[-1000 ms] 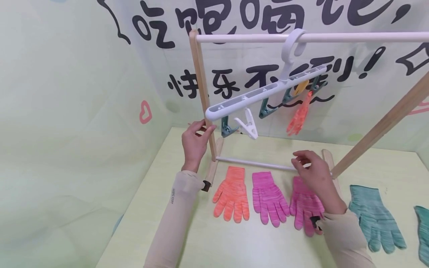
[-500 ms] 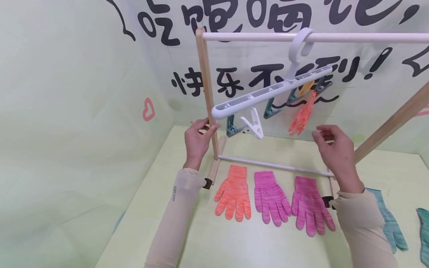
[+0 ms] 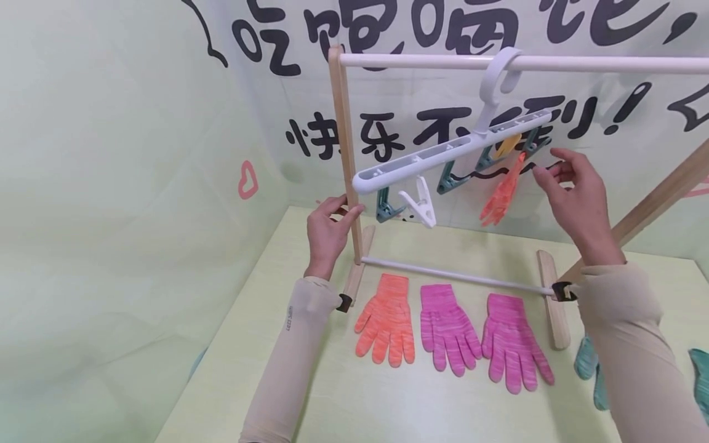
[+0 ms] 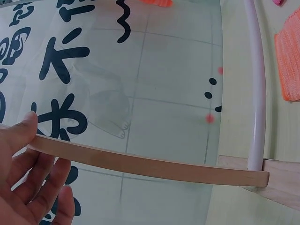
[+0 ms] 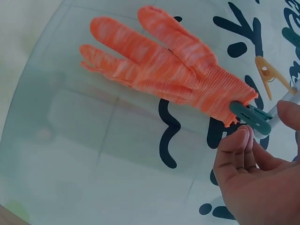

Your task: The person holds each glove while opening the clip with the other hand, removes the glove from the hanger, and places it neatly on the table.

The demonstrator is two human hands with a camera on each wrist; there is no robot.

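My left hand [image 3: 328, 231] pinches the wooden post [image 3: 346, 135] of a drying rack between thumb and fingers; the left wrist view shows the thumb on one side of the post and the fingers on the other. My right hand [image 3: 578, 197] is raised at the far end of a white clip hanger [image 3: 421, 161], its fingers bent and the thumb apart from them. Close to its fingertips in the right wrist view is a green clip [image 5: 251, 116], which bites the cuff of a hanging orange glove [image 5: 159, 61]. A yellow clip [image 5: 272, 75] sits beside it.
On the table lie an orange glove [image 3: 388, 320], two magenta gloves [image 3: 447, 326] and green gloves [image 3: 587, 360], partly hidden by the right sleeve. A white clip [image 3: 422, 203] and more green clips hang from the hanger. The hanger hooks over the white top rail [image 3: 410, 61].
My right hand has risen from over the magenta glove, moving up and right to the hanging orange glove's clip. The left hand stays on the post. The view has shifted slightly.
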